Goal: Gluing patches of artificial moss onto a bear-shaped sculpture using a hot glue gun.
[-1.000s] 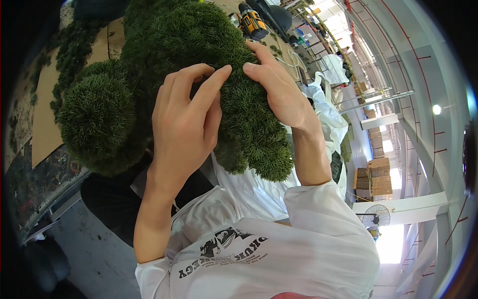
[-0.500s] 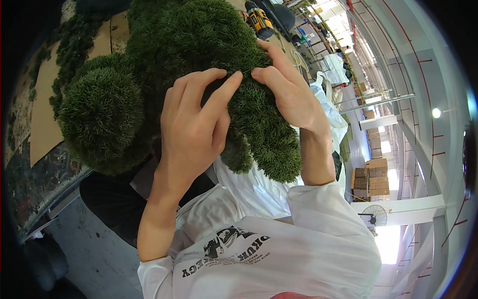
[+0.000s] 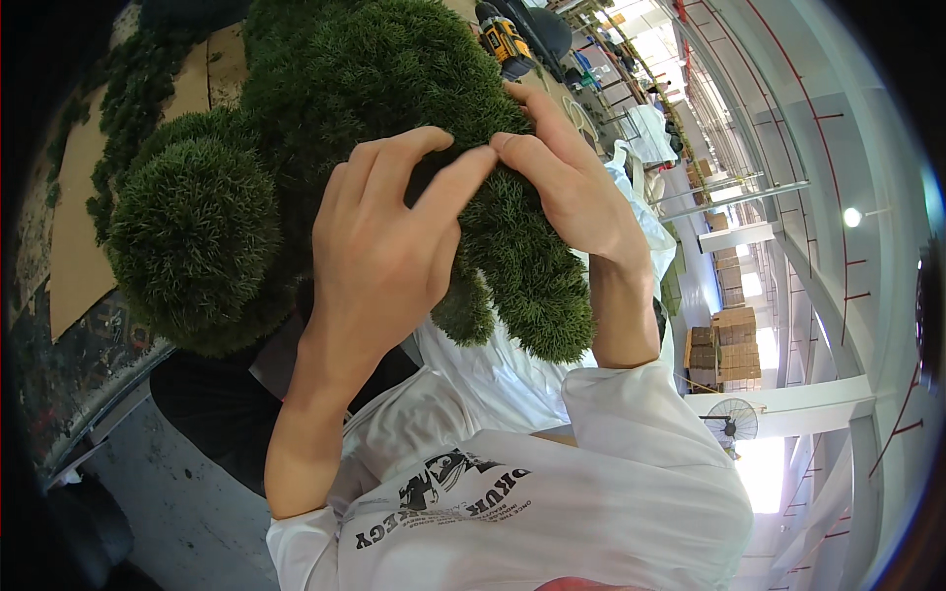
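A big shape covered in dark green artificial turf point(image 3: 374, 79) fills the upper middle, with a round turf ball point(image 3: 192, 236) bulging at its left. My left hand point(image 3: 384, 246) lies curled over the turf's middle, fingers bent onto it. My right hand point(image 3: 572, 187) grips the turf just to the right. The fingertips of both hands meet at one spot on the surface. A lower lobe of turf point(image 3: 537, 295) hangs below my right wrist.
A yellow and black power drill point(image 3: 505, 39) lies beyond the turf. Cardboard sheets point(image 3: 74, 236) with turf strips sit at the left. White plastic sheeting point(image 3: 493, 374) lies under the shape. Stacked cardboard boxes point(image 3: 729, 345) and a standing fan point(image 3: 734, 422) are at the right.
My two hands have drawn together on the turf until their fingertips touch. The turf shape has shifted slightly in view.
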The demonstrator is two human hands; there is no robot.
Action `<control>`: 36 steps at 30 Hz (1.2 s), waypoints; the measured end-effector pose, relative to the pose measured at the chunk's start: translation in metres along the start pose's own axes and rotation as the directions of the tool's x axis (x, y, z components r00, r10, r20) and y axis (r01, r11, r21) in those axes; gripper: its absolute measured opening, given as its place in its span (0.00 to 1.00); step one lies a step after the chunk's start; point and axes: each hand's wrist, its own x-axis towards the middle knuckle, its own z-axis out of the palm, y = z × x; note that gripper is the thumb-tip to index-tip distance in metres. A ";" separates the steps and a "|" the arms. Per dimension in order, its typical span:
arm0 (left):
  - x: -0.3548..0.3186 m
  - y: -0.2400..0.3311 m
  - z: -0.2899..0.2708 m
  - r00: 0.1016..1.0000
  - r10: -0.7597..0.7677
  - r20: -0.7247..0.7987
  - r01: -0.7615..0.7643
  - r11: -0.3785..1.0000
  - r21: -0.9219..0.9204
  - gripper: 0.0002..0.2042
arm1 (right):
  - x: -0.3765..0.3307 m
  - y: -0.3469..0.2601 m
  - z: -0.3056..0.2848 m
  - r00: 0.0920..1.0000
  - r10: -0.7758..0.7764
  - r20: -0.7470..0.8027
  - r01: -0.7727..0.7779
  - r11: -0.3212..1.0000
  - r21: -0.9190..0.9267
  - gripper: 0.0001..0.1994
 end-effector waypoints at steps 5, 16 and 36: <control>0.002 0.000 0.001 0.999 -0.041 -0.011 0.041 0.998 -0.048 0.23 | 0.001 0.006 -0.002 1.000 0.016 0.022 -0.017 0.999 0.034 0.31; 0.002 0.006 -0.002 0.995 -0.098 -0.003 0.097 0.993 -0.069 0.21 | 0.000 0.004 -0.002 0.999 -0.015 0.049 0.019 0.996 -0.088 0.39; -0.003 0.002 -0.005 0.993 -0.118 -0.008 0.115 0.980 -0.163 0.21 | 0.009 0.002 -0.001 1.000 0.001 0.031 0.001 0.998 -0.064 0.36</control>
